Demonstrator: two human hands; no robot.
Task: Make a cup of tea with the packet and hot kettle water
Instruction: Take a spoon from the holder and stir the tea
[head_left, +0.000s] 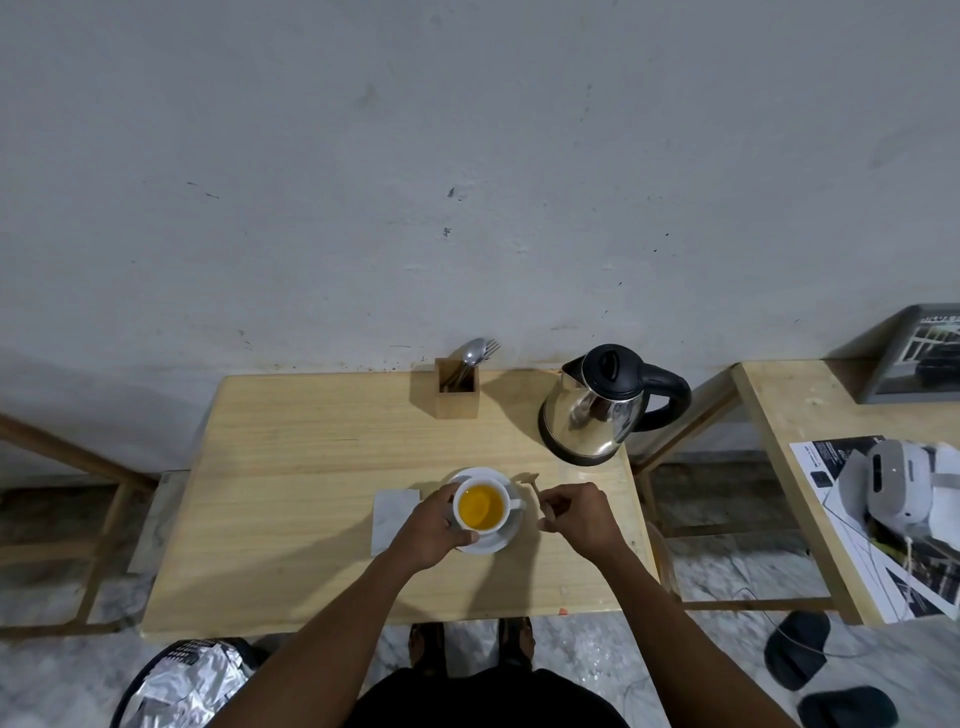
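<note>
Open tabletop (291, 467) lies to my left; ahead, the cutlery holder (457, 395) and kettle (597, 410) block the back edge, a gap between them.

One view only: a wide-angle head camera, mounted above the work area and pitched forward and down. It faces a grey wall (467, 156), which fills the upper half of the frame. The table (311, 467) lies below centre, its far edge against the wall and its near edge toward the wearer. Both forearms enter from the bottom edge, and the wearer's torso and feet show at the bottom centre, so the lens looks almost straight down at the near side. The hands sit at mid-frame, close to the camera. Wide-angle distortion bends the frame edges; a second table (779, 415) appears at the right margin. No second view exists for overlap.
</note>
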